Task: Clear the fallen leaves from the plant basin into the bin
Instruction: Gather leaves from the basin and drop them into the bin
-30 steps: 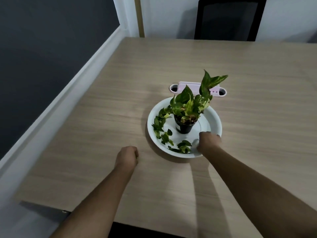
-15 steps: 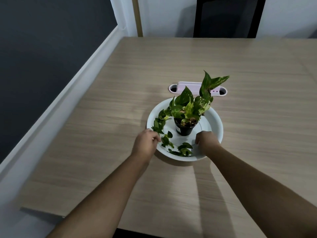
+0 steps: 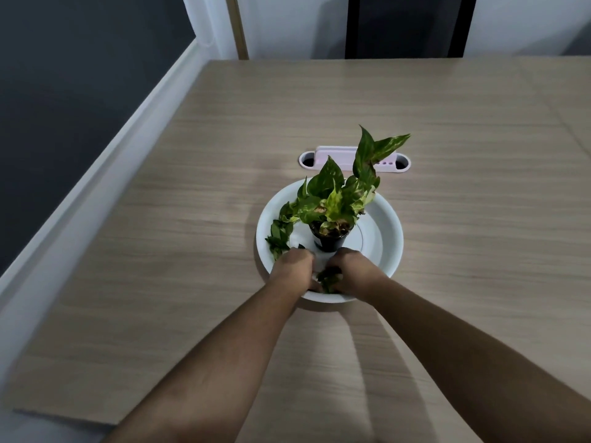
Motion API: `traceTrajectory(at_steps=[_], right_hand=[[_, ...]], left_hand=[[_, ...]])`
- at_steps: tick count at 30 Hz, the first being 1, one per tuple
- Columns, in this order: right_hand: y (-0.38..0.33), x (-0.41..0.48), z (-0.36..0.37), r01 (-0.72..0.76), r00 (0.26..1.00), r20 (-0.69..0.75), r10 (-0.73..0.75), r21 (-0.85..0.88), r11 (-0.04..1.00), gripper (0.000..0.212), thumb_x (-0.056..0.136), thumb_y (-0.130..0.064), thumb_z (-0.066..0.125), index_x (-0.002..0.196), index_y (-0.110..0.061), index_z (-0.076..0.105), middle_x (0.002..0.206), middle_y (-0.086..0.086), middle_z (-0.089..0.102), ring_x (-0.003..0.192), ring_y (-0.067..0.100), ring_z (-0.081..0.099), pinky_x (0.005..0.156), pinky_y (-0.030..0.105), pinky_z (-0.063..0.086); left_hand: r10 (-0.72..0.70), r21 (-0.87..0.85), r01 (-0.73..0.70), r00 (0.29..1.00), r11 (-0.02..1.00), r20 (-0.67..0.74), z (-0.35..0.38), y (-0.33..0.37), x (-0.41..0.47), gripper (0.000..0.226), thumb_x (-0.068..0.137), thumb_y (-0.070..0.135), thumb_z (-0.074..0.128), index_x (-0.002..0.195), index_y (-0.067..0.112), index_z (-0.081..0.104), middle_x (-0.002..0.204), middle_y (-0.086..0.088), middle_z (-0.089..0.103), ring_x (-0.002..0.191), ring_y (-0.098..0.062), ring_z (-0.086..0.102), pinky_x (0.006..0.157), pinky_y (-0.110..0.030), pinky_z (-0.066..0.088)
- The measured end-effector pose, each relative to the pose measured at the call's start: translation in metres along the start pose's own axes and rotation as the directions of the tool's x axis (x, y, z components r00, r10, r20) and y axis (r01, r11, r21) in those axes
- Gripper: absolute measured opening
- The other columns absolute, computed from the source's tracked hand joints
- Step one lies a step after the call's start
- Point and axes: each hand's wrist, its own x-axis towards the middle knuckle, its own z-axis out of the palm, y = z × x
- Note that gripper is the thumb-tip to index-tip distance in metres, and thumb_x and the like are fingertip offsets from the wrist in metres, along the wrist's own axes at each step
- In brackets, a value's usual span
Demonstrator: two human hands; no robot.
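A white round basin (image 3: 388,238) sits on the wooden table with a small potted plant (image 3: 332,215) in a black pot at its middle. Loose fallen leaves (image 3: 279,231) lie along the basin's left inner side. Both hands are inside the basin's near edge, close together. My left hand (image 3: 294,266) and my right hand (image 3: 355,271) are curled around a clump of leaves (image 3: 329,278) between them. Their fingers are hidden under the knuckles. No bin is in view.
A white and pink cable grommet (image 3: 353,158) is set in the table just behind the basin. A dark chair back (image 3: 406,24) stands beyond the table's far edge. A white ledge (image 3: 105,174) and dark wall run along the left.
Both hands have moved inward along the basin's near edge and come together over the leaves there. The left hand came from the table into the basin.
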Motion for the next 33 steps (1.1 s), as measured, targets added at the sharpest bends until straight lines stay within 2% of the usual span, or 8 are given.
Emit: traceTrajectory(at_steps=[5,8,14,20,22,27,30,33], right_hand=[[0.004,0.004,0.004,0.107,0.994,-0.008,-0.107,-0.010,0.994,0.027,0.076,-0.008,0.064,0.101,-0.014,0.071,0.109,0.015,0.062,0.103,0.033,0.057,0.088,0.037,0.050],[0.006,0.005,0.004,0.062,0.998,0.018,-0.062,-0.011,0.998,0.021,0.077,-0.011,0.065,0.096,-0.013,0.073,0.108,0.013,0.064,0.101,0.030,0.059,0.088,0.035,0.050],[0.010,0.008,0.002,-0.056,0.995,-0.077,0.061,0.071,0.996,0.020,0.079,-0.008,0.062,0.092,-0.016,0.075,0.100,0.012,0.071,0.094,0.028,0.063,0.083,0.029,0.049],[0.019,0.004,-0.007,-0.143,0.972,-0.157,0.173,0.190,0.971,0.023,0.079,0.000,0.061,0.091,-0.012,0.076,0.094,0.011,0.074,0.086,0.026,0.066,0.079,0.030,0.054],[0.021,0.002,-0.010,-0.151,0.967,-0.171,0.189,0.213,0.965,0.023,0.078,0.002,0.060,0.091,-0.009,0.076,0.092,0.013,0.075,0.083,0.027,0.067,0.081,0.035,0.055],[0.024,-0.004,-0.015,-0.146,0.959,-0.202,0.199,0.251,0.957,0.025,0.077,0.006,0.057,0.090,-0.005,0.075,0.090,0.014,0.075,0.081,0.028,0.067,0.076,0.031,0.054],[0.024,-0.006,-0.017,-0.133,0.958,-0.213,0.193,0.269,0.954,0.024,0.078,0.006,0.057,0.090,-0.003,0.075,0.090,0.015,0.075,0.080,0.028,0.068,0.077,0.034,0.056],[0.025,-0.007,-0.017,-0.139,0.955,-0.219,0.200,0.267,0.954,0.022,0.079,0.005,0.057,0.090,-0.004,0.075,0.090,0.014,0.075,0.081,0.027,0.068,0.074,0.030,0.054]], left_hand=[[-0.007,0.001,0.007,1.000,1.000,-0.010,0.004,0.001,0.007,0.016,0.081,0.002,0.057,0.094,0.005,0.067,0.101,-0.015,0.068,0.090,-0.031,0.065,0.076,-0.035,0.053],[-0.044,-0.104,0.046,0.999,0.994,0.021,0.005,-0.002,0.007,0.019,0.081,0.000,0.055,0.091,0.003,0.071,0.094,-0.014,0.068,0.073,-0.026,0.057,0.061,-0.024,0.044],[-0.003,-0.142,0.001,1.000,0.990,-0.013,0.003,-0.003,0.003,0.025,0.080,-0.004,0.052,0.094,0.007,0.069,0.103,-0.014,0.068,0.084,-0.029,0.062,0.073,-0.030,0.049],[0.036,-0.170,-0.044,0.998,0.984,-0.053,0.002,0.000,-0.001,0.014,0.075,0.018,0.067,0.088,0.014,0.063,0.088,-0.007,0.068,0.081,-0.024,0.064,0.065,-0.025,0.046],[0.033,-0.135,-0.039,0.998,0.990,-0.051,0.002,0.005,-0.003,0.020,0.073,0.026,0.070,0.087,0.016,0.061,0.085,-0.005,0.066,0.079,-0.023,0.063,0.065,-0.027,0.047],[0.094,0.122,-0.087,0.994,0.989,-0.059,0.007,0.015,-0.003,0.034,0.072,0.033,0.075,0.098,0.019,0.060,0.104,-0.008,0.062,0.094,-0.029,0.063,0.077,-0.035,0.052],[0.091,0.186,-0.080,0.995,0.979,-0.050,0.009,0.020,-0.001,0.023,0.077,0.023,0.071,0.096,0.018,0.060,0.109,-0.009,0.058,0.097,-0.032,0.061,0.079,-0.037,0.051],[0.115,0.123,-0.107,0.992,0.987,-0.055,0.013,0.022,0.000,0.014,0.082,0.007,0.061,0.093,0.015,0.064,0.107,-0.010,0.060,0.096,-0.031,0.061,0.075,-0.033,0.048]])
